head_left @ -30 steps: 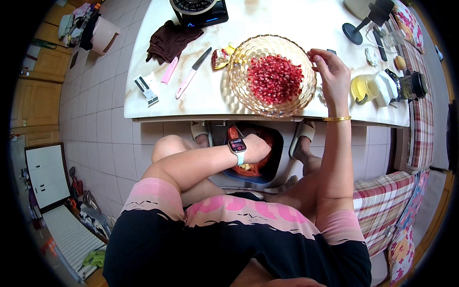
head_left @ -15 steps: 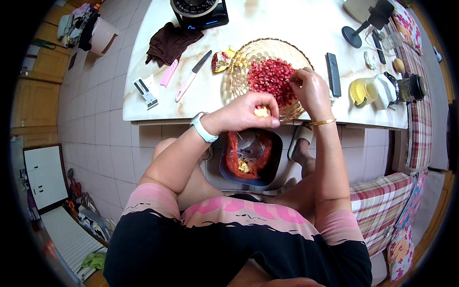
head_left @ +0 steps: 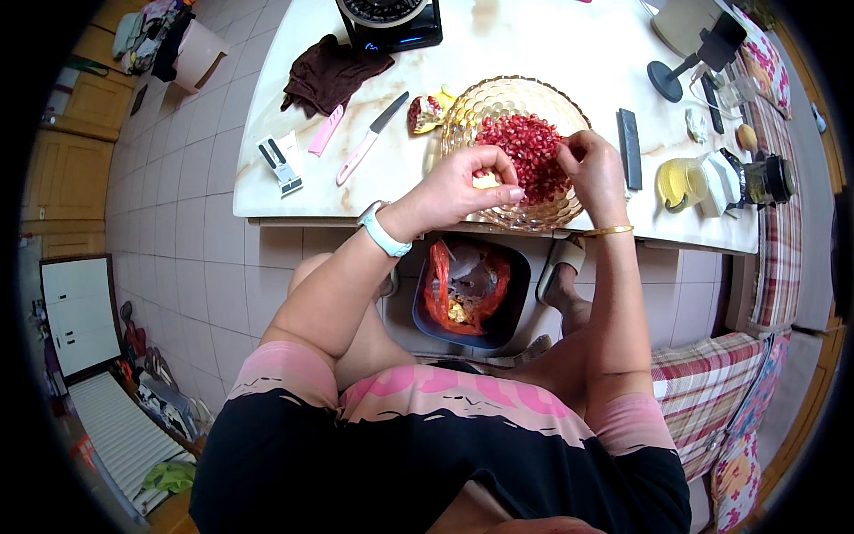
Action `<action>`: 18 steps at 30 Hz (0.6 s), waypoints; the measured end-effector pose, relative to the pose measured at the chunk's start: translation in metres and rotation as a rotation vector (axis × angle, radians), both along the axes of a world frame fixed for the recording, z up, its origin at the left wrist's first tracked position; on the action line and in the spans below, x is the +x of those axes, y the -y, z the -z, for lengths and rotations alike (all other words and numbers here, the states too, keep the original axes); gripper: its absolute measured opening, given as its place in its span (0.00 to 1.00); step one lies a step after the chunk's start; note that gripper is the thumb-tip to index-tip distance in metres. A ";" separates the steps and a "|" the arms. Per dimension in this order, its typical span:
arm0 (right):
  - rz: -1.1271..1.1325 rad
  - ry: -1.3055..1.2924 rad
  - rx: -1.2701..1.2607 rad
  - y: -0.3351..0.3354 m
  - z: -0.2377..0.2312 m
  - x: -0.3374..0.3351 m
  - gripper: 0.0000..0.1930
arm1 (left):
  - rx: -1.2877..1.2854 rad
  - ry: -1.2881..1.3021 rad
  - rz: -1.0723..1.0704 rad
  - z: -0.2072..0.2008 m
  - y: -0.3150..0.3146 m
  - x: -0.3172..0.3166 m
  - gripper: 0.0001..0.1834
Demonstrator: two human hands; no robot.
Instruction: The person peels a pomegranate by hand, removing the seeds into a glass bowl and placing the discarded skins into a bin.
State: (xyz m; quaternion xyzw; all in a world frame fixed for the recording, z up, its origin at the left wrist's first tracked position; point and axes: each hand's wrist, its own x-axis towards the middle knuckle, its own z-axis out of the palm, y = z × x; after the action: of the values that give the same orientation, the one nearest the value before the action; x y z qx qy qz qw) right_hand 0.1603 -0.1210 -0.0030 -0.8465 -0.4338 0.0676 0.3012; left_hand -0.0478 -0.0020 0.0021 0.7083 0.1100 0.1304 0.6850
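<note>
A scalloped amber glass bowl point(head_left: 498, 93) stands at the table's near edge with a heap of red pomegranate seeds point(head_left: 525, 153) in it. My left hand point(head_left: 467, 189), over the bowl's near left rim, is closed round a pale yellow pomegranate piece point(head_left: 487, 181), mostly covered by the fingers. On the bowl's right side, my right hand point(head_left: 596, 173) has thumb and fingertips pinched together over the seeds. Whatever lies between those fingertips is too small to tell. A larger pomegranate chunk point(head_left: 425, 114) with red seeds and yellow rind rests just left of the bowl.
A knife point(head_left: 374, 138) and its pink sheath point(head_left: 326, 131) lie left, by a brown cloth point(head_left: 329, 76) and a scale point(head_left: 400, 36). Right of the bowl are a black remote point(head_left: 630, 149), a yellow cup point(head_left: 680, 185) and a phone stand point(head_left: 664, 82). Below the edge stands a lined bin point(head_left: 519, 298).
My left hand has moved a little away from me, further over the bowl, still holding the pomegranate piece. The right hand stays pinched over the seeds. The whole view has shifted slightly.
</note>
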 end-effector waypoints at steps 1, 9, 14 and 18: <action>0.018 -0.060 0.021 0.001 -0.003 0.004 0.10 | 0.028 0.001 -0.037 0.002 -0.002 0.001 0.08; -0.073 0.019 0.040 0.006 0.000 0.004 0.09 | 0.082 0.005 -0.210 0.011 -0.006 0.008 0.07; -0.078 0.270 0.018 0.002 0.005 -0.016 0.07 | 0.075 0.019 -0.195 0.010 -0.003 0.012 0.07; -0.079 0.316 0.045 -0.001 0.012 -0.015 0.07 | 0.066 0.027 -0.200 0.012 -0.003 0.012 0.07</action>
State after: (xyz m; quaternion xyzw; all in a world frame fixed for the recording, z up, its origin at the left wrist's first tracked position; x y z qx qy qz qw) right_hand 0.1450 -0.1205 -0.0152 -0.8219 -0.5100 -0.0644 0.2453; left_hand -0.0359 0.0007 -0.0094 0.7141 0.1665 0.2112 0.6464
